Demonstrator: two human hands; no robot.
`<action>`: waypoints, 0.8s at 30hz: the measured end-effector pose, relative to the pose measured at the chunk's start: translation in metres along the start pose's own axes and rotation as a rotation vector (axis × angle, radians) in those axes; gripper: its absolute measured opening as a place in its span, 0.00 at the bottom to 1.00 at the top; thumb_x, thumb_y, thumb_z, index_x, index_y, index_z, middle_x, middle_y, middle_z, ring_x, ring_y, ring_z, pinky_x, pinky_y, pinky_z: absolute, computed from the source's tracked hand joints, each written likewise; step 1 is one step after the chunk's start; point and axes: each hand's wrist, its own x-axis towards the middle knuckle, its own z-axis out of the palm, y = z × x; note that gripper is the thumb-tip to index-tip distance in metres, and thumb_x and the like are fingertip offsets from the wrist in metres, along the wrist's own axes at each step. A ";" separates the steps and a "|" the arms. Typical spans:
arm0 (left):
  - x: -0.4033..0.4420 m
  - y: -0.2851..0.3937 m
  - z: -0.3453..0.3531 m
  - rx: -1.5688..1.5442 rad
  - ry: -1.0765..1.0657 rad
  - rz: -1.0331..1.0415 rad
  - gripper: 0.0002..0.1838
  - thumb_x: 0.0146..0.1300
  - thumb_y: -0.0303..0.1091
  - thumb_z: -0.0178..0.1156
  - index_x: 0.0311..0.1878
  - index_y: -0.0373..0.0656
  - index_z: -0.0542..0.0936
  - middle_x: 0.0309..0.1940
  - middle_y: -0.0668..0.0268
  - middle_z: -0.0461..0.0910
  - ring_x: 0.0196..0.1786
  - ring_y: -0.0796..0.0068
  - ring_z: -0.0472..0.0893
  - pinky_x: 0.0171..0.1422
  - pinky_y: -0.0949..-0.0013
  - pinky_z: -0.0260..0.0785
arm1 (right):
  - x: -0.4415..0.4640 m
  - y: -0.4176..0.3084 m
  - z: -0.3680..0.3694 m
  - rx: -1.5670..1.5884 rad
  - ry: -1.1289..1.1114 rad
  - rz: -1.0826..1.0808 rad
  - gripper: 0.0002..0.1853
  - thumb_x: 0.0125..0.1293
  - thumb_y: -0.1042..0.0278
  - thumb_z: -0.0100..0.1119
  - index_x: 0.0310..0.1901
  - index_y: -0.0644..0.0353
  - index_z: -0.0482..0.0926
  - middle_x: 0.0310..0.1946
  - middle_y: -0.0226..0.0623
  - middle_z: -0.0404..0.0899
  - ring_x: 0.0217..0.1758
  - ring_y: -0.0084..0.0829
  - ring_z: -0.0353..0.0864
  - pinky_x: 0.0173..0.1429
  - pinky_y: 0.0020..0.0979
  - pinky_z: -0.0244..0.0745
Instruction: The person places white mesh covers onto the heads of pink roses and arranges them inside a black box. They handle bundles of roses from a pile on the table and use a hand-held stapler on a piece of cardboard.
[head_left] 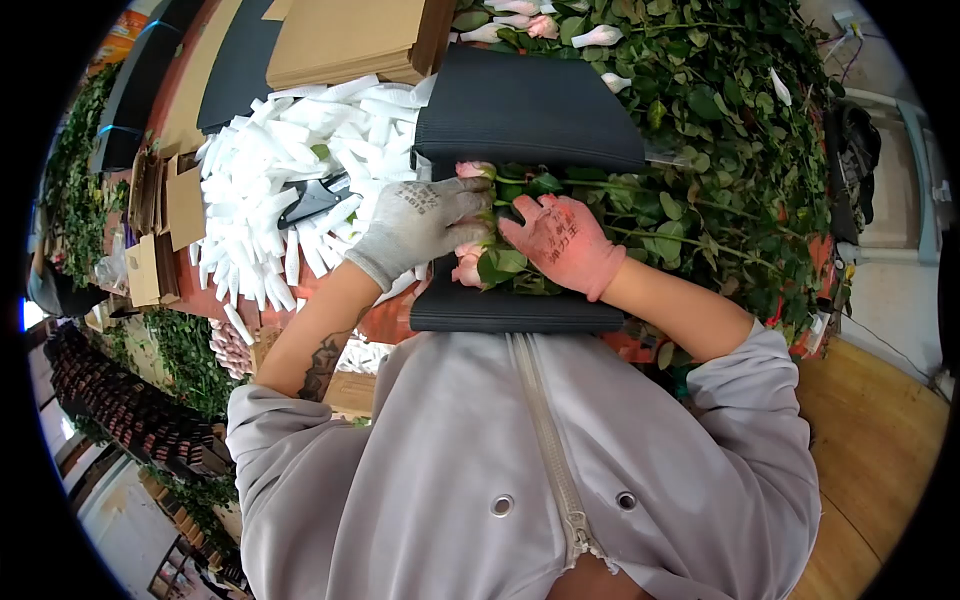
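Note:
My left hand [420, 225], in a grey-white glove, reaches over pink roses [467, 265] with its fingers stretched out across the heads. On the stems and leaves just right of it rests my right hand [562, 240], in a pink glove; its fingers are bent, and what lies under them is hidden. The roses lie side by side, heads to the left, between two flaps of a black wrap [530, 105]. Left of my left hand is a pile of white foam sleeves [260, 160], with a black-handled tool [312, 200] on it.
Brown cardboard sheets [345, 40] are stacked beyond the sleeves. Leafy rose stems [710, 130] cover the right side of the table, with several white-sleeved roses at the top. Small cardboard pieces [150, 260] stand at the left edge. A wooden panel [880, 450] is at lower right.

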 end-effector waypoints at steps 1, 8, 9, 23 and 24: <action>0.000 0.002 0.001 0.009 0.014 -0.001 0.17 0.58 0.46 0.55 0.49 0.54 0.79 0.53 0.72 0.76 0.42 0.69 0.81 0.41 0.64 0.72 | -0.003 -0.003 -0.005 0.010 0.029 -0.016 0.14 0.57 0.58 0.53 0.42 0.54 0.73 0.38 0.33 0.74 0.41 0.32 0.76 0.46 0.35 0.70; -0.001 0.004 0.011 -0.029 0.048 -0.060 0.18 0.57 0.46 0.56 0.49 0.52 0.78 0.52 0.71 0.76 0.44 0.69 0.80 0.42 0.64 0.72 | 0.001 -0.009 0.001 0.101 -0.172 0.062 0.10 0.54 0.58 0.54 0.30 0.55 0.76 0.28 0.35 0.78 0.33 0.36 0.79 0.34 0.37 0.70; -0.002 0.005 0.008 -0.042 0.031 -0.077 0.18 0.56 0.46 0.57 0.49 0.52 0.78 0.52 0.71 0.75 0.44 0.68 0.80 0.43 0.64 0.72 | 0.003 -0.009 0.003 0.099 -0.173 0.057 0.10 0.54 0.58 0.54 0.30 0.55 0.76 0.28 0.35 0.78 0.33 0.36 0.79 0.34 0.37 0.70; -0.007 0.013 0.001 -0.096 -0.029 -0.135 0.24 0.55 0.42 0.58 0.57 0.50 0.73 0.55 0.67 0.74 0.46 0.64 0.79 0.47 0.61 0.71 | 0.008 -0.012 -0.011 0.331 -0.331 0.086 0.16 0.55 0.52 0.55 0.33 0.58 0.77 0.32 0.40 0.78 0.40 0.40 0.79 0.45 0.39 0.73; -0.007 0.013 0.000 -0.082 -0.044 -0.134 0.26 0.54 0.43 0.59 0.58 0.52 0.73 0.56 0.68 0.73 0.47 0.64 0.79 0.48 0.62 0.71 | 0.011 -0.014 -0.010 0.376 -0.345 0.161 0.17 0.55 0.52 0.55 0.33 0.59 0.77 0.33 0.42 0.79 0.41 0.41 0.79 0.46 0.39 0.73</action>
